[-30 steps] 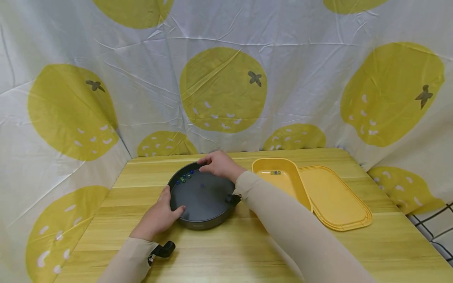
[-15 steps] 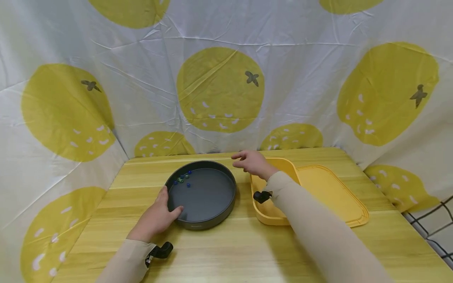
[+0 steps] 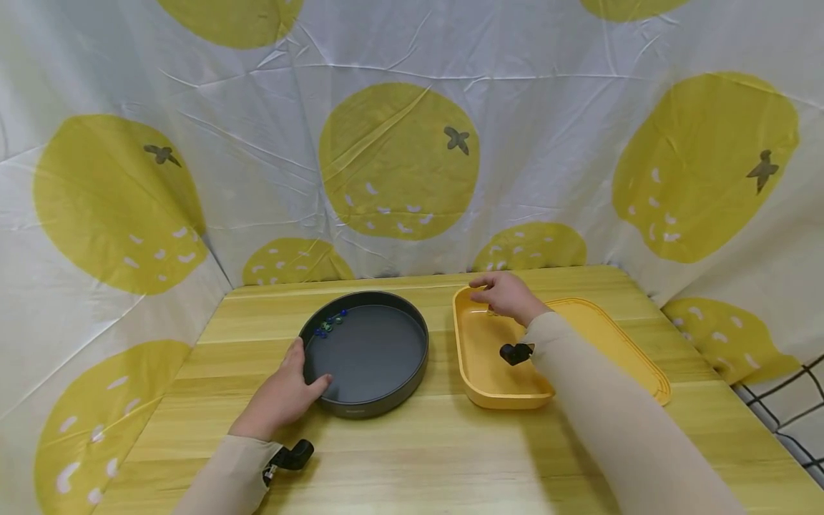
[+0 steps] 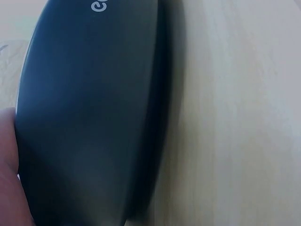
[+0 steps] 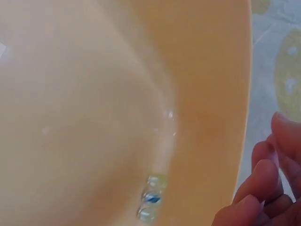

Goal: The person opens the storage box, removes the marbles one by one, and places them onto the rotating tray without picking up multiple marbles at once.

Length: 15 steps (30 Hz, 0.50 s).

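Observation:
My left hand (image 3: 282, 395) holds the near left side of a dark grey round pan (image 3: 367, 409), thumb over the rim and fingers along the outside. The left wrist view has the pan's outer wall (image 4: 89, 103) up close. Inside the pan, blue and green marbles (image 3: 328, 325) cluster at the far left edge. My right hand (image 3: 508, 297) hangs over the far end of a yellow plastic box (image 3: 473, 357), fingers loosely bent with nothing visible between them. Below it, three clear marbles (image 5: 152, 197), the middle one with blue in it, lie in a row against the box wall.
A yellow lid (image 3: 618, 343) lies to the right of the box, partly under my right sleeve. Everything stands on a wooden table (image 3: 399, 465). Behind it hangs a white curtain (image 3: 277, 143) with yellow fruit prints. A dark wire grid (image 3: 785, 415) shows at the far right.
My right hand has moved right, from above the pan to over the yellow box. A blue marble rolled left across the pan into the cluster. My left hand stays on the rim.

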{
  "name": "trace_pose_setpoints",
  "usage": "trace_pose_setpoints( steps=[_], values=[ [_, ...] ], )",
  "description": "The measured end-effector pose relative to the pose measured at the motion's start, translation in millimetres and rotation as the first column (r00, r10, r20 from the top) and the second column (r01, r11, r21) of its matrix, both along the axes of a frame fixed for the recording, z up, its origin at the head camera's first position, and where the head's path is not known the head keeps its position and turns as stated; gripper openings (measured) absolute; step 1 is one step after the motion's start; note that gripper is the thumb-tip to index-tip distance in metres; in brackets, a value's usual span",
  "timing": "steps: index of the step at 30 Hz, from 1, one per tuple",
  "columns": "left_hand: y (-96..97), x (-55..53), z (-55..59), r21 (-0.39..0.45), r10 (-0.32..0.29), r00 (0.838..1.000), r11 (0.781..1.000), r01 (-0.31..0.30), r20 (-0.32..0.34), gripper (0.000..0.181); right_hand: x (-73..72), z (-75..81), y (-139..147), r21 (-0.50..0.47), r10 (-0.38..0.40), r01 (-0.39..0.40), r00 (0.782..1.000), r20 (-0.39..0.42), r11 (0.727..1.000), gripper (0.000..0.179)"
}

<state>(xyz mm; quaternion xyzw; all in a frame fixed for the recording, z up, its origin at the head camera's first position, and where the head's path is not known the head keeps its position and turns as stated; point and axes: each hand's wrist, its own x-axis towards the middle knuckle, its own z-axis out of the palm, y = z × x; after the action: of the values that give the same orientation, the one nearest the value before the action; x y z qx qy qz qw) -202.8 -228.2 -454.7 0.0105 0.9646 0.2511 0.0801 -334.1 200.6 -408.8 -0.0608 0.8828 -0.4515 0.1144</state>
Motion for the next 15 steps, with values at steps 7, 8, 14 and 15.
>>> trace_pose_setpoints(
  steps=[7, 8, 14, 15],
  values=[
    [0.4, 0.1, 0.1, -0.005, 0.001, 1.0, 1.0, -0.001, 0.004, 0.108, 0.1, -8.0, 11.9, 0.19, 0.008, -0.008, 1.0, 0.001, 0.982, 0.043],
    [0.4, 0.1, -0.1, -0.004, 0.001, 1.0, 1.0, -0.001, 0.004, 0.108, 0.4, -9.2, 12.9, 0.209, 0.005, -0.006, 1.0, 0.005, 0.978, 0.043],
    [-0.1, -0.6, -0.7, -0.004, -0.002, 1.0, 1.0, 0.002, -0.003, 0.107, 1.8, -14.5, 16.1, 0.298, 0.001, 0.001, 1.0, -0.009, 0.954, 0.042],
    [0.0, -0.7, -0.7, -0.004, -0.001, 1.0, 1.0, 0.001, -0.003, 0.107, 1.7, -15.5, 16.3, 0.323, 0.005, 0.0, 1.0, -0.014, 0.946, 0.042]
  ],
)
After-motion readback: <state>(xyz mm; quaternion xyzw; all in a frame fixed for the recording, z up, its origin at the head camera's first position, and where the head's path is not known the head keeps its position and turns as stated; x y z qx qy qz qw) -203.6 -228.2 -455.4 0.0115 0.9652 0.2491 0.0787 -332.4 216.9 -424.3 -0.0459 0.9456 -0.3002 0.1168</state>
